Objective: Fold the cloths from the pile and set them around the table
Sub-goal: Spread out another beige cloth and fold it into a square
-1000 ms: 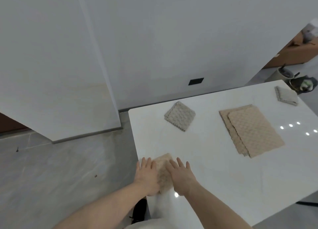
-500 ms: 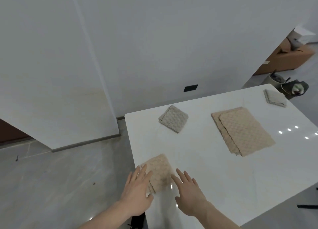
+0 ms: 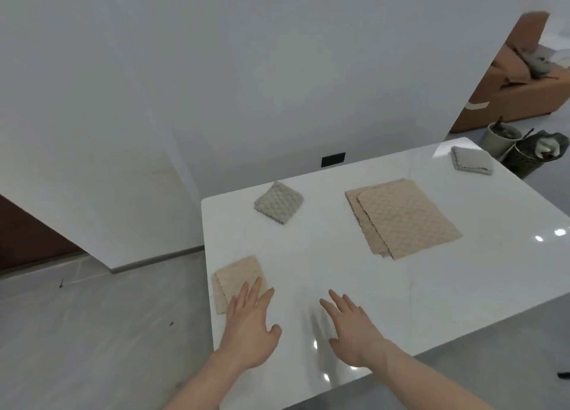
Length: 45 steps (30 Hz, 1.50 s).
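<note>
1. Lower left of frame: folded beige cloth (image 3: pixel 239 278) lies flat at the desk (image 3: pixel 308 255) corner. My left hand (image 3: pixel 251 329) is released, fingers straight, tips over the cloth's near edge; contact unclear.
2. Right hand (image 3: pixel 354 332) released, spread above bare desk, grasping nothing.
3. Centre right: pile (image 3: pixel 401 220) of two unfolded beige cloths. Long axis runs upper left to lower right of frame.
4. Two grey folded cloths set: one upper centre (image 3: pixel 279 202), turned diamond-wise; one far upper right (image 3: pixel 470 160).
5. Judgement: placement looks done. Next, pinch only the top cloth's near corners, lift clear, fold across the long axis, align scalloped edges.
</note>
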Motion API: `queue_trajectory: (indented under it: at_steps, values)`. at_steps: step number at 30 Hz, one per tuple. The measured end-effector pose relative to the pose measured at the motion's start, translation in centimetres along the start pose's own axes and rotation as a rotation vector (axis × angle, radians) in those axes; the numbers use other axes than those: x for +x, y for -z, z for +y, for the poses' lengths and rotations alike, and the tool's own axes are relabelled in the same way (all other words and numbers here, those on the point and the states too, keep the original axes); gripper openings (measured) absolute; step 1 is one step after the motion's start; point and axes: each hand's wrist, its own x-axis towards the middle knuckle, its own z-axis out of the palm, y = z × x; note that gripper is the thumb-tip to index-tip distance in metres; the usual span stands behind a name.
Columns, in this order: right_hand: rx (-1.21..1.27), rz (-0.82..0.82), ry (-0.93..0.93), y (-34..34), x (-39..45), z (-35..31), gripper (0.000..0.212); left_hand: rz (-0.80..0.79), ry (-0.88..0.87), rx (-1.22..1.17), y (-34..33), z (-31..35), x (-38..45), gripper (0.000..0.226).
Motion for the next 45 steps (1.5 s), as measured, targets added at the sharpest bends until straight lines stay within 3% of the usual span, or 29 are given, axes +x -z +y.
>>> queue_trajectory:
  at_steps: [8, 12, 23, 34, 45]
  values:
    - [0.036, 0.051, -0.018, 1.6, -3.0, 3.7, 0.080, 0.030, -0.024, -0.045, -0.7, 3.8, -3.6, 0.076]
    - [0.168, 0.098, -0.059, 1.7, -4.1, 4.8, 0.080, 0.068, -0.017, -0.092, -0.6, 2.9, -2.7, 0.074]
    - [0.151, 0.161, -0.100, 3.4, -5.9, 12.2, 0.081, 0.018, -0.065, -0.095, -3.2, 8.5, -0.2, 0.074]
    - [0.135, 0.169, 0.091, 7.9, -3.0, 26.2, 0.078, 0.094, 0.016, -0.064, -7.1, 22.0, 5.8, 0.075]
    - [0.117, 0.140, 0.177, 13.0, 1.1, 39.8, 0.080, -0.037, 0.130, -0.045, -13.1, 34.7, 11.1, 0.078]
